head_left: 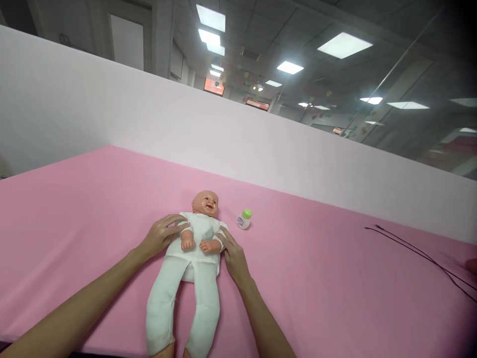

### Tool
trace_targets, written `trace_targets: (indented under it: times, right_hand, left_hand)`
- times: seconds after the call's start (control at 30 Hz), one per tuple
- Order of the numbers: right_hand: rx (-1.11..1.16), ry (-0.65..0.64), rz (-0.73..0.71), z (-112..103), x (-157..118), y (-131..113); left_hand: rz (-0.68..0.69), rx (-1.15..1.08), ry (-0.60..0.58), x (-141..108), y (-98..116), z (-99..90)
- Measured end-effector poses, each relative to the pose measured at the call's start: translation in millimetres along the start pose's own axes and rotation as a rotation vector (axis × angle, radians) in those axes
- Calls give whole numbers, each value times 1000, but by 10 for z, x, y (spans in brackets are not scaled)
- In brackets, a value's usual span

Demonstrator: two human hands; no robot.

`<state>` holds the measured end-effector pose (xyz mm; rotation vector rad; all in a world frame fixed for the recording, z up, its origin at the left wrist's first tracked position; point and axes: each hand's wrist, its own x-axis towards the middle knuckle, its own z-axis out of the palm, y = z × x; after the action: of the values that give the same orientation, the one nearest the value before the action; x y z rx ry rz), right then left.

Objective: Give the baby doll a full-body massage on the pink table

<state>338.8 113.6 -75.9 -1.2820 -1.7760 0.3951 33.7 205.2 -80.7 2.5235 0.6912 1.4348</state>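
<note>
A bald baby doll (203, 228) in a white top and white trousers lies on its back, its head toward the wall and its feet cut off by the lower frame edge. My left hand (162, 234) rests over the doll's sleeve and shoulder on the left, fingers curved around the arm. On the opposite side, my right hand (234, 252) holds the doll's other sleeve, with the fingers over the upper arm. Both thumbs are mostly hidden. Beside the doll's head, to the right, stands a small clear bottle with a green cap (244, 220), apart from my hands.
The doll lies on a table with a pink cover (305, 278). A low white partition (238, 134) borders the far side. Thin black cords (417, 252) lie at the right, near a blurred skin-toned shape (471, 265) at the frame edge.
</note>
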Motion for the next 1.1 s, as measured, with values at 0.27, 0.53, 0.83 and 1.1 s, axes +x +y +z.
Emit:
trace_targets:
  times: [0.27,0.53,0.83,1.1]
  right_hand:
    - [618,371,509,25,102,16]
    - [358,209,187,0,58,-23]
    - [211,103,96,17,11,-56]
    - [638,377,543,3,111,0]
  left_hand:
    - [-729,-324,379,63,3,-44]
    - [-434,-217,210,44,29,-11]
    - [-145,-100,38,5,14,6]
    - [-772,-393,366,65,-36,-29]
